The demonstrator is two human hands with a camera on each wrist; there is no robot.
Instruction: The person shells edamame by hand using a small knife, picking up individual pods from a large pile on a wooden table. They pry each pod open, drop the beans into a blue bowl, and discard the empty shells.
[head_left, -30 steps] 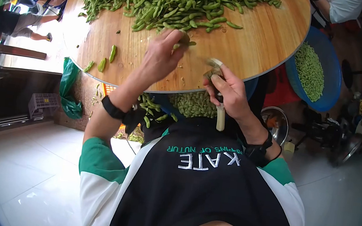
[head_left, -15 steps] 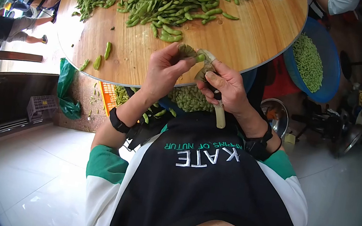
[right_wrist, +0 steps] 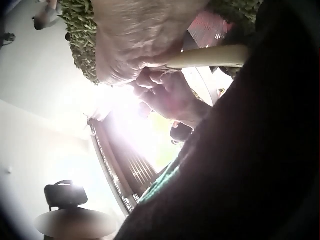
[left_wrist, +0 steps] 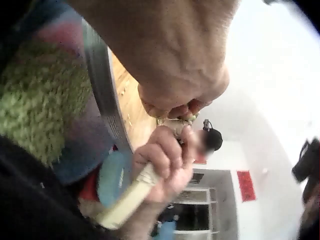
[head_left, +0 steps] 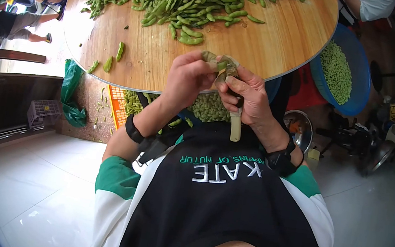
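Left hand [head_left: 186, 79] pinches a green soybean pod [head_left: 222, 65] above the near edge of the desk [head_left: 280, 39], right hand [head_left: 250, 98] gripping a pale-handled tool [head_left: 236, 127] beside it; heaped pods [head_left: 189, 1] lie beyond.

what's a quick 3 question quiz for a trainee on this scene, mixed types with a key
1. Fill in: the ___ hand grips the pale handle.
2. True or false: in the head view, the blue tub is right of the table.
3. Pick one. The pod heap on the table is: A red, B blue, C green.

Key: 1. right, as the right hand has its fingers curled round it; 2. true; 3. C.
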